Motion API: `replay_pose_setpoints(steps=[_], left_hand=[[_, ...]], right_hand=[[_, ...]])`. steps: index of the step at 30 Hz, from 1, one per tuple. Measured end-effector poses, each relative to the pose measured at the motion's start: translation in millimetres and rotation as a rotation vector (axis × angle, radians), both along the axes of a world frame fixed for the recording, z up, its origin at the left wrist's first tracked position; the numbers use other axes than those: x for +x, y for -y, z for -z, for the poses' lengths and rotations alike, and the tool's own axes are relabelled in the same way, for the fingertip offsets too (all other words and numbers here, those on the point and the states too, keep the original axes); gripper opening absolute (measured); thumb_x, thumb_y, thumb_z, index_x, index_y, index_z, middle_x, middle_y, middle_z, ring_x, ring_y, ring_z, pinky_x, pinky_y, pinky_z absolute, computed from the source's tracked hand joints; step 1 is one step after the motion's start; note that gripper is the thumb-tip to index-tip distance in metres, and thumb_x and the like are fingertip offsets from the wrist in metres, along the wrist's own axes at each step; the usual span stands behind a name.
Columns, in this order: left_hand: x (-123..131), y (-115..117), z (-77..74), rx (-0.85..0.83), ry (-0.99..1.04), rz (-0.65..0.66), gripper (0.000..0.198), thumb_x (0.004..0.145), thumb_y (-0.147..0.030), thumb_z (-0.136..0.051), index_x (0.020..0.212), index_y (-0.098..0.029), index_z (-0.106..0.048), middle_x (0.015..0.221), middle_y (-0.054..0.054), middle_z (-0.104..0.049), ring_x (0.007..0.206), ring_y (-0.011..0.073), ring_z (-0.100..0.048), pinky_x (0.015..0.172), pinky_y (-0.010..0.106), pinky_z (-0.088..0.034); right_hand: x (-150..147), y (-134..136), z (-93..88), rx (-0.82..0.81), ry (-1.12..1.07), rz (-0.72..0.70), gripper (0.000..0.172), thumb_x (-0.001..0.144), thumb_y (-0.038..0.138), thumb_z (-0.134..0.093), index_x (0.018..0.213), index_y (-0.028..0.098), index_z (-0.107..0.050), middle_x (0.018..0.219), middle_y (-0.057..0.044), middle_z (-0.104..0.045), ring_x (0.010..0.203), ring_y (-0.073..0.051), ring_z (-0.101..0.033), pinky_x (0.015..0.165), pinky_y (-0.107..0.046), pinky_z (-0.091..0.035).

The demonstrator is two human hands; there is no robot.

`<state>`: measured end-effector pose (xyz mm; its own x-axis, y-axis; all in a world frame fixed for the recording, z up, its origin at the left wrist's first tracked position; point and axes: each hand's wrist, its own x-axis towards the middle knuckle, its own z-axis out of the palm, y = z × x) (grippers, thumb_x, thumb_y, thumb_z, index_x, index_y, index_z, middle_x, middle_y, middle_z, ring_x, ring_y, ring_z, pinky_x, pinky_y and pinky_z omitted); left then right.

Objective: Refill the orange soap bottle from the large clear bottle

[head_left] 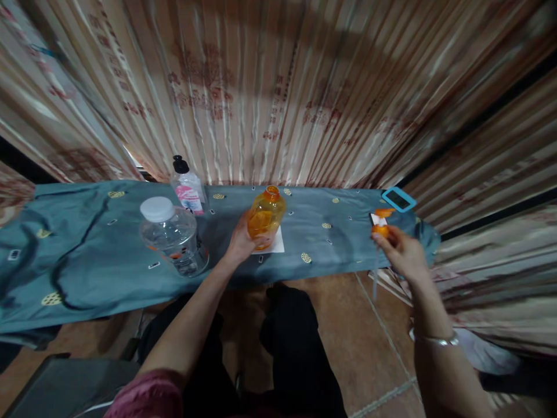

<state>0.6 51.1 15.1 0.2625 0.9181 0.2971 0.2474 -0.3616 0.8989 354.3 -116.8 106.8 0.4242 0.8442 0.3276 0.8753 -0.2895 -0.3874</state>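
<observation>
My left hand (243, 239) is wrapped round an orange see-through bottle (270, 212), uncapped and tilted slightly, near the middle of the table. A white sheet (277, 242) lies under it. Off to the right, my right hand (404, 249) pinches an orange pump top (380, 230) with an orange nozzle, and its thin clear tube hangs down past the table's front edge. Left of my left hand stands a large clear bottle (174, 238) with a white cap. Behind that is a clear bottle with a pink label and black cap (188, 191).
A blue-framed device with a dark screen (399, 200) lies at the table's right end, near a small dark-edged item. The narrow table has a teal patterned cloth (108, 244). Pleated curtains (278, 98) rise behind and right. A dark seat (65, 386) is at lower left.
</observation>
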Motion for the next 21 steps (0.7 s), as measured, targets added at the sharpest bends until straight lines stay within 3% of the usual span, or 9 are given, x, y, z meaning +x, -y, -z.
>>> replay_pose_setpoints(steps=[4,5,8,14,17,21], left_hand=[[-0.9,-0.6,1.2,-0.001,-0.009,-0.01,0.075,0.06,-0.016,-0.077,0.13,-0.019,-0.05,0.126,0.011,-0.062,0.121,0.0302,-0.06,0.108,0.05,-0.046],[-0.9,-0.8,1.4,-0.003,-0.004,-0.009,0.076,0.06,-0.016,-0.078,0.13,-0.018,-0.049,0.127,0.012,-0.062,0.121,0.0304,-0.06,0.109,0.05,-0.046],[-0.3,-0.8,0.5,-0.003,0.012,0.002,0.081,0.06,-0.018,-0.079,0.133,-0.019,-0.046,0.13,0.012,-0.061,0.123,0.0304,-0.059,0.11,0.05,-0.045],[-2.0,4.8,-1.6,-0.05,0.011,0.02,0.098,0.061,-0.023,-0.083,0.144,-0.019,-0.032,0.139,0.015,-0.056,0.127,0.0318,-0.057,0.111,0.05,-0.045],[-5.3,10.0,1.9,0.0,-0.013,-0.013,0.103,0.061,-0.024,-0.084,0.147,-0.018,-0.027,0.15,0.019,-0.044,0.139,0.0333,-0.045,0.118,0.052,-0.035],[-7.9,23.3,-1.1,0.061,-0.064,-0.097,0.103,0.065,-0.029,-0.083,0.148,-0.016,-0.024,0.155,0.022,-0.035,0.145,0.0347,-0.035,0.121,0.053,-0.029]], right_hand=[[20.8,-43.8,72.7,-0.188,-0.066,-0.032,0.041,0.089,0.044,-0.062,0.122,0.02,-0.057,0.123,-0.007,-0.059,0.105,-0.02,-0.061,0.087,-0.041,-0.053],[22.9,-52.9,85.4,-0.209,-0.075,-0.034,0.037,0.088,0.043,-0.063,0.121,0.026,-0.058,0.124,-0.006,-0.059,0.108,-0.02,-0.06,0.087,-0.038,-0.052],[24.2,-72.8,109.3,-0.268,-0.083,-0.001,0.04,0.089,0.044,-0.062,0.123,0.023,-0.057,0.126,-0.007,-0.058,0.108,-0.02,-0.06,0.089,-0.041,-0.052],[13.1,-82.6,117.9,-0.315,-0.04,0.086,0.043,0.089,0.044,-0.062,0.124,0.019,-0.056,0.126,-0.01,-0.058,0.107,-0.021,-0.06,0.09,-0.043,-0.052],[2.8,-76.5,110.6,-0.312,0.004,0.152,0.044,0.089,0.044,-0.062,0.124,0.018,-0.056,0.126,-0.01,-0.058,0.108,-0.021,-0.06,0.091,-0.044,-0.052],[-23.2,-67.8,91.2,-0.158,0.042,0.138,0.046,0.089,0.044,-0.061,0.128,0.02,-0.054,0.131,-0.01,-0.055,0.113,-0.023,-0.058,0.094,-0.048,-0.049]])
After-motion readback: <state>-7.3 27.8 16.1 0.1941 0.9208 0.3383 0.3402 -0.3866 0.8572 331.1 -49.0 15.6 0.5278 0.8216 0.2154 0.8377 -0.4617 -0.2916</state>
